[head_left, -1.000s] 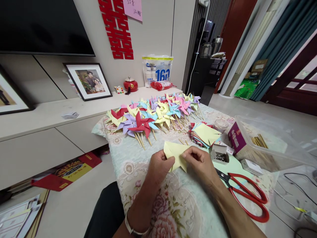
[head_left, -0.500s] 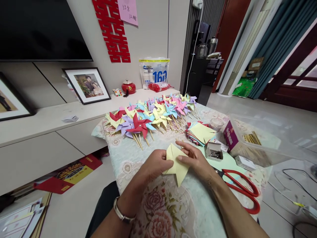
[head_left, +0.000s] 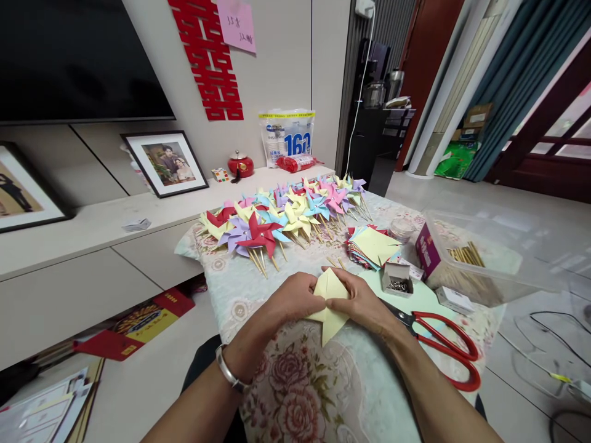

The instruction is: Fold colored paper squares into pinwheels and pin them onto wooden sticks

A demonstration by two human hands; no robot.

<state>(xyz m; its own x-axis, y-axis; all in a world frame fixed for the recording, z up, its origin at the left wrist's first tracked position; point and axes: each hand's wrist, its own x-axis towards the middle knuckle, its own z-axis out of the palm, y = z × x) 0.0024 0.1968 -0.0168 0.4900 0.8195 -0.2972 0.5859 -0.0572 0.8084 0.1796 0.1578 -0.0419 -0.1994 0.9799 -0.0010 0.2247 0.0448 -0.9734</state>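
Note:
Both my hands pinch a folded pale yellow paper piece (head_left: 330, 307) just above the flowered tablecloth (head_left: 295, 387). My left hand (head_left: 290, 300) grips its left side with fingers closed. Closed on its right side is my right hand (head_left: 362, 301), its fingers over the top flap. A point of the paper hangs down between the hands. Behind them lies a heap of finished paper pinwheels (head_left: 281, 215) on wooden sticks, in red, purple, blue, yellow and pink.
A stack of coloured paper squares (head_left: 373, 246), a small open box of pins (head_left: 398, 280), red scissors (head_left: 438, 341) and a clear tub with sticks (head_left: 480, 258) lie to the right. A low cabinet (head_left: 92, 258) with framed photos stands left.
The hands have drawn closer together and folded the yellow paper in tighter; the right fingers, spread half a second ago, now press down on it.

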